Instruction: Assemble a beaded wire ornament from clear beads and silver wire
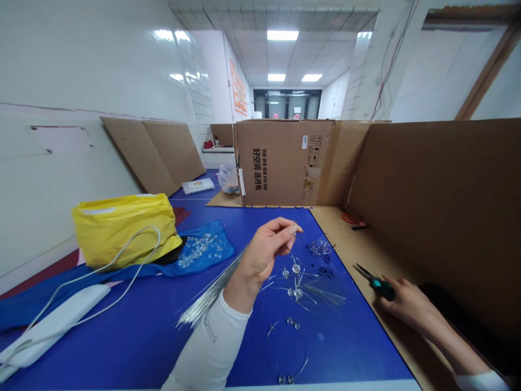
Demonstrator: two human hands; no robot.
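Observation:
My left hand [266,250] is raised over the blue table top [142,331], thumb and forefinger pinched on a thin wire strung with clear beads [295,279] that hangs down to the mat. A bundle of straight silver wires [211,293] lies under that wrist. My right hand [407,304] rests on the cardboard to the right, closed on teal-handled pliers [376,282] whose jaws point left. A wire loop with beads [287,347] lies near the front edge. Small black rings [325,270] and a cluster of wire bits [321,247] lie just past the beads.
A yellow bag [124,228] and a blue cloth with loose clear beads [201,247] sit at the left. A white cable and white device [52,326] lie front left. Cardboard walls [439,206] and a printed carton [280,163] close the right and back.

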